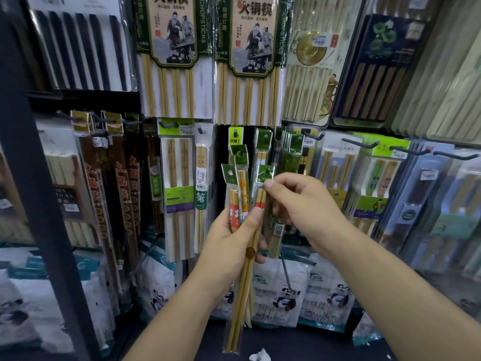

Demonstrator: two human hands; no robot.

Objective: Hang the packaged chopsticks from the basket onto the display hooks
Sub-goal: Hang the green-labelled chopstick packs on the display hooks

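Note:
My left hand (234,238) grips a bundle of slim chopstick packs (238,204) with green header cards, held upright in front of the display. My right hand (299,204) pinches one pack with a green header card (264,175) at its top, just right of the bundle. Behind them, several similar green-topped packs (289,149) hang on short hooks. A dark hook (313,135) sticks out to the right. The basket is not in view.
Larger chopstick packs (177,183) hang to the left and more at the right (374,183). Big boxed sets (250,58) hang above. Panda-printed bags (286,295) stand on the shelf below. A dark post (33,178) runs down the left.

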